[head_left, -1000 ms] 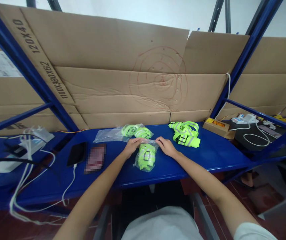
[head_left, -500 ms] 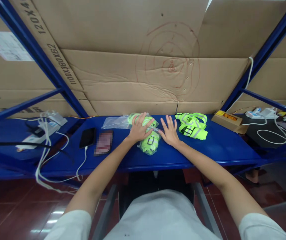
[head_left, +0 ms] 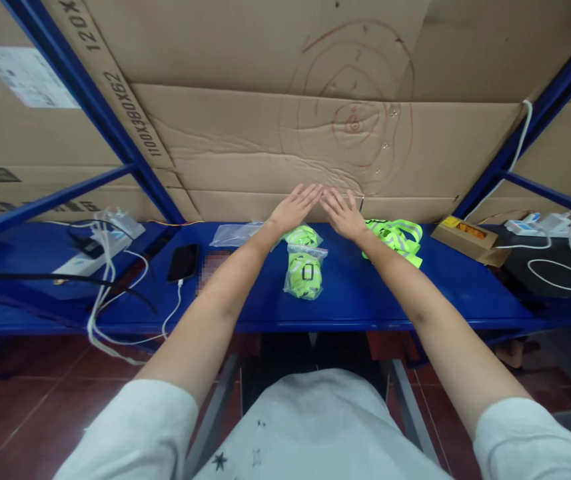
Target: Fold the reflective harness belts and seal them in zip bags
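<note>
My left hand [head_left: 295,208] is raised above the back of the table, fingers stretched out and holding nothing. Beside it, my right hand [head_left: 344,212] is open too, and the fingertips of both nearly meet. Below them lies a clear zip bag [head_left: 304,275] with a folded neon-yellow reflective strap and black buckle inside. Behind that bag is a second neon-yellow bundle [head_left: 303,235], partly hidden by my left hand. Loose neon-yellow reflective straps [head_left: 399,241] lie to the right, partly covered by my right forearm. A flat clear plastic bag [head_left: 235,234] rests left of my left wrist.
On the blue table [head_left: 355,303] a black phone [head_left: 183,263] is plugged into a white cable. A power strip [head_left: 98,247] with tangled cables stands at left. An open cardboard box [head_left: 465,240] sits at right. Cardboard panels [head_left: 245,127] and blue posts rise behind.
Both hands have lifted off the bagged strap and moved up and away, toward the cardboard, coming closer together. The bag now lies uncovered on the table. The camera view has shifted slightly.
</note>
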